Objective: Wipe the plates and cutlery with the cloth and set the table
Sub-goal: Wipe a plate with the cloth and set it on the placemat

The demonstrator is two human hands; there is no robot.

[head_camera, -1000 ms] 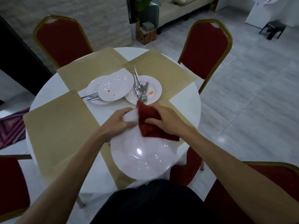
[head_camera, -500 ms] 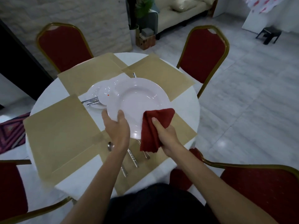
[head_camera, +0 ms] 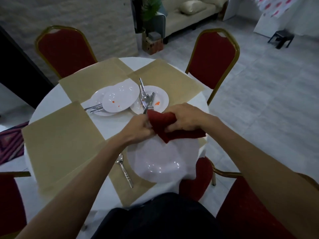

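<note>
A large white plate (head_camera: 160, 161) is over the near beige placemat (head_camera: 119, 187), tilted toward me. My left hand (head_camera: 138, 129) grips its far rim. My right hand (head_camera: 187, 118) presses a folded red cloth (head_camera: 164, 125) against that same rim, beside the left hand. A spoon (head_camera: 124, 169) lies on the near placemat, left of the plate. At the table's centre two white plates with orange smears (head_camera: 119, 100) (head_camera: 159, 100) partly overlap a third, and several pieces of cutlery (head_camera: 146, 99) lie on the right one. More cutlery (head_camera: 94, 108) pokes out at the left.
The round white table (head_camera: 48, 100) carries several beige placemats (head_camera: 58, 135). Red chairs with gold frames stand at the far left (head_camera: 65, 50), far right (head_camera: 213, 57), near right (head_camera: 250, 204) and near left (head_camera: 10, 200). Grey tiled floor (head_camera: 259, 100) lies to the right.
The plate has come down from over the table's centre, where it hid the dirty plates, to the near placemat. Both hands now meet at its far rim, the cloth on the rim.
</note>
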